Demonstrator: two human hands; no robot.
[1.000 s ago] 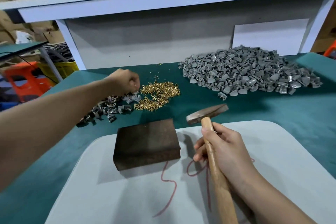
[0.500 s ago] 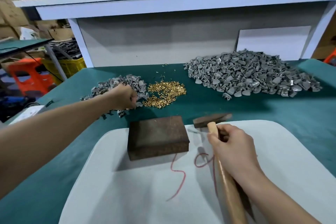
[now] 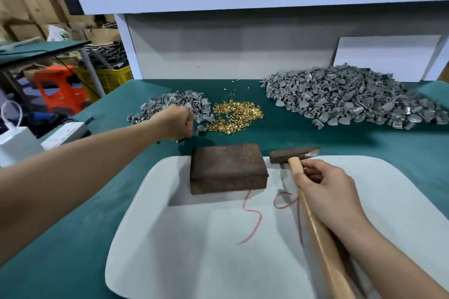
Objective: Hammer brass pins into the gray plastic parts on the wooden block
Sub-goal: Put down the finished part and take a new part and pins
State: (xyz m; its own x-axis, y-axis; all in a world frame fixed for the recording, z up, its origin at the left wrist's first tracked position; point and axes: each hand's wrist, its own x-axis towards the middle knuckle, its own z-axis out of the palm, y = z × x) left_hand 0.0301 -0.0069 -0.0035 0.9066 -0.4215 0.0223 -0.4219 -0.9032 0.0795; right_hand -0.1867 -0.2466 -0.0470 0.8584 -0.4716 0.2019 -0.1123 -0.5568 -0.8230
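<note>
While wrapped round hammer [image 3: 294,153] handle near head, right grip [image 3: 332,192] beside wooden block [image 3: 228,167] on white mat [image 3: 194,250], left grip [image 3: 177,122] fisted over small gray parts pile [image 3: 170,104], contents hidden, brass pins [image 3: 237,116] just beside.

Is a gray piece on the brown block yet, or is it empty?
Empty: the top of the wooden block holds no gray part; the gray parts lie in piles behind it.

The left arm [image 3: 85,177] and the right arm [image 3: 393,252] are both bare right up to the edge of the picture. The left hand [image 3: 176,121] and the right hand [image 3: 332,192] are bare too. Both arms look smooth and slim.
</note>
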